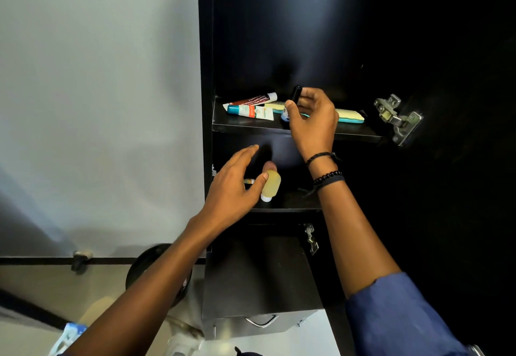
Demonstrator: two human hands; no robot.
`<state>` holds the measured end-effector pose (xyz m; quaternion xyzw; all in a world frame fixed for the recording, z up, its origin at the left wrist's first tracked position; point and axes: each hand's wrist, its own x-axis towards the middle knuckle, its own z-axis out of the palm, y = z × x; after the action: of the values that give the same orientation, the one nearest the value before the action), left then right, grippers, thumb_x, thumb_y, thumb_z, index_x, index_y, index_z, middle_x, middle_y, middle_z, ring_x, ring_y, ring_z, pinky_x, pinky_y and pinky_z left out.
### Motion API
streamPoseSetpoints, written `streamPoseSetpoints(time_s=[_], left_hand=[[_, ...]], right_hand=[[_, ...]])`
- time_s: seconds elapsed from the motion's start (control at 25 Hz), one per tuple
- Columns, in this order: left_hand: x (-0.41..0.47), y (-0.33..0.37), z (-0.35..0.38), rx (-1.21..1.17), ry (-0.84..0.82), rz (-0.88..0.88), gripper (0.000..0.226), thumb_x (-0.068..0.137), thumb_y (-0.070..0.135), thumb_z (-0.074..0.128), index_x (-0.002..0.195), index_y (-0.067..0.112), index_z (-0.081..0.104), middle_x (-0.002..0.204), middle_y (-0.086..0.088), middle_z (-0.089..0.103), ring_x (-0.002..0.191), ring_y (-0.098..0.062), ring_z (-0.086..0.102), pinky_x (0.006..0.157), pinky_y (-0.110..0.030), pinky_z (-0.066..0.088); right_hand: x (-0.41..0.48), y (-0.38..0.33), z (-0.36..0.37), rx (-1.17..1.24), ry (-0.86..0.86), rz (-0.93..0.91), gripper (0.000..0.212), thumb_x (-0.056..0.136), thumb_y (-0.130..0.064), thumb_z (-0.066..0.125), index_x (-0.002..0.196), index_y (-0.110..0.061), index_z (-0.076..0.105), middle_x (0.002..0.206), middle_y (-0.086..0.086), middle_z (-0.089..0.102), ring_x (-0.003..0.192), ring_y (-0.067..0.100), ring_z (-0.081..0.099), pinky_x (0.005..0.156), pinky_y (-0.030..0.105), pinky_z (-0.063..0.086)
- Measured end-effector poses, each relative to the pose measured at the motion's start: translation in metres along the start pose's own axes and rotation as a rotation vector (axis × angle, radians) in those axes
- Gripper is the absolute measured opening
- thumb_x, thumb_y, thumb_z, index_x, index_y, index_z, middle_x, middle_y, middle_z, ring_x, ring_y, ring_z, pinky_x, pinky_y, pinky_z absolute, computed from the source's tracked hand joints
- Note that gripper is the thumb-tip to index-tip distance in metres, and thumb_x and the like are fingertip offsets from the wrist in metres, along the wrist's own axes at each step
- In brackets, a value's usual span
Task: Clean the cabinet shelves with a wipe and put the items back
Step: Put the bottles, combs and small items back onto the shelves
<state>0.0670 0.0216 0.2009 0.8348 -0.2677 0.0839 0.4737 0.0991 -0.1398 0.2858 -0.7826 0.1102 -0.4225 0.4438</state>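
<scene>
The black cabinet stands open with two shelves in sight. On the upper shelf (251, 127) lie a red-and-white tube (251, 100), a teal-and-white tube (250, 112) and a yellow-and-teal comb (349, 116). My right hand (312, 117) holds a small black cylinder (295, 93) upright over that shelf. Down at the lower shelf (293, 202), my left hand (237, 179) pinches a small yellowish bottle with a white cap (270, 186) between thumb and fingers, its other fingers spread. A small orange-tipped item (249, 181) lies behind that hand.
Metal door hinges (398, 118) stick out at the right of the upper shelf, and a smaller one (310, 237) sits below. A white wall is on the left. Underneath are a drawer with a metal handle (261, 322), a black round object (156, 266) and a white counter.
</scene>
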Motion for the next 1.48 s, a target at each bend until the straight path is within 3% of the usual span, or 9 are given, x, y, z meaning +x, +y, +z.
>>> streamPoseSetpoints(time_s=[0.12, 0.24, 0.68, 0.8, 1.0, 1.16, 1.28, 1.36, 1.48], left_hand=[[-0.001, -0.005, -0.002, 0.022, -0.016, -0.008, 0.063, 0.090, 0.033, 0.062, 0.146, 0.021, 0.036, 0.148, 0.005, 0.040, 0.135, -0.011, 0.038, 0.105, -0.025, 0.034], [-0.004, -0.008, -0.004, 0.025, -0.032, -0.016, 0.064, 0.090, 0.034, 0.062, 0.146, 0.022, 0.035, 0.149, 0.005, 0.039, 0.136, -0.012, 0.037, 0.109, -0.032, 0.037], [-0.050, -0.005, -0.014, 0.045, -0.081, 0.030, 0.067, 0.093, 0.032, 0.057, 0.151, 0.022, 0.024, 0.157, 0.005, 0.024, 0.146, -0.010, 0.014, 0.116, -0.026, 0.018], [-0.073, 0.001, -0.004, 0.009, -0.153, 0.056, 0.066, 0.094, 0.030, 0.057, 0.150, 0.020, 0.024, 0.157, 0.003, 0.023, 0.146, -0.012, 0.014, 0.117, -0.030, 0.019], [-0.115, 0.027, 0.023, -0.029, -0.281, 0.075, 0.063, 0.096, 0.033, 0.052, 0.151, 0.020, 0.023, 0.158, 0.003, 0.022, 0.147, -0.012, 0.012, 0.119, -0.034, 0.018], [-0.148, 0.061, 0.048, -0.066, -0.380, 0.094, 0.063, 0.097, 0.035, 0.050, 0.151, 0.023, 0.020, 0.158, 0.006, 0.017, 0.147, -0.009, 0.007, 0.117, -0.028, 0.013], [-0.175, 0.088, 0.065, -0.081, -0.449, 0.112, 0.063, 0.097, 0.038, 0.049, 0.151, 0.026, 0.019, 0.159, 0.008, 0.015, 0.147, -0.008, 0.006, 0.116, -0.030, 0.013], [-0.199, 0.103, 0.073, -0.076, -0.497, 0.116, 0.062, 0.097, 0.039, 0.048, 0.151, 0.026, 0.020, 0.159, 0.008, 0.015, 0.147, -0.008, 0.006, 0.115, -0.030, 0.014], [-0.234, 0.112, 0.078, -0.036, -0.539, 0.124, 0.058, 0.098, 0.041, 0.045, 0.150, 0.028, 0.023, 0.158, 0.011, 0.016, 0.146, -0.007, 0.007, 0.114, -0.028, 0.013]], right_hand=[[-0.001, 0.000, 0.002, -0.075, -0.005, -0.015, 0.031, 0.084, -0.018, 0.070, 0.111, -0.007, 0.062, 0.101, 0.000, 0.067, 0.094, 0.011, 0.065, 0.068, 0.002, 0.047], [-0.007, -0.002, 0.000, -0.102, 0.014, -0.026, 0.038, 0.084, -0.024, 0.069, 0.117, -0.009, 0.058, 0.112, 0.003, 0.067, 0.102, 0.012, 0.063, 0.085, 0.023, 0.053], [-0.104, -0.005, -0.028, -0.307, 0.040, -0.121, 0.064, 0.094, -0.029, 0.054, 0.148, -0.011, 0.025, 0.157, 0.006, 0.022, 0.147, 0.020, 0.013, 0.119, 0.028, 0.015], [-0.146, 0.008, -0.051, -0.389, 0.012, -0.034, 0.067, 0.095, -0.030, 0.052, 0.150, -0.012, 0.019, 0.160, 0.005, 0.012, 0.148, 0.020, 0.003, 0.120, 0.033, 0.012], [-0.225, 0.032, -0.098, -0.374, 0.010, 0.202, 0.069, 0.095, -0.029, 0.054, 0.151, -0.015, 0.017, 0.160, 0.001, 0.013, 0.148, 0.016, 0.006, 0.117, 0.023, 0.010], [-0.289, 0.075, -0.152, -0.069, 0.177, 0.869, 0.068, 0.081, -0.044, 0.066, 0.136, -0.013, 0.038, 0.142, 0.006, 0.041, 0.130, 0.019, 0.040, 0.114, 0.036, 0.031], [-0.322, 0.083, -0.198, 0.019, 0.589, 1.217, 0.071, 0.079, -0.047, 0.067, 0.129, -0.003, 0.044, 0.135, 0.013, 0.045, 0.121, 0.029, 0.048, 0.106, 0.043, 0.041], [-0.331, 0.078, -0.230, -0.076, 0.759, 1.237, 0.070, 0.085, -0.036, 0.065, 0.139, -0.005, 0.033, 0.146, 0.014, 0.030, 0.130, 0.031, 0.039, 0.108, 0.043, 0.037], [-0.345, 0.076, -0.260, 0.078, 0.559, 0.998, 0.073, 0.088, -0.027, 0.065, 0.146, -0.018, 0.021, 0.153, 0.009, 0.025, 0.139, 0.026, 0.031, 0.112, 0.043, 0.034]])
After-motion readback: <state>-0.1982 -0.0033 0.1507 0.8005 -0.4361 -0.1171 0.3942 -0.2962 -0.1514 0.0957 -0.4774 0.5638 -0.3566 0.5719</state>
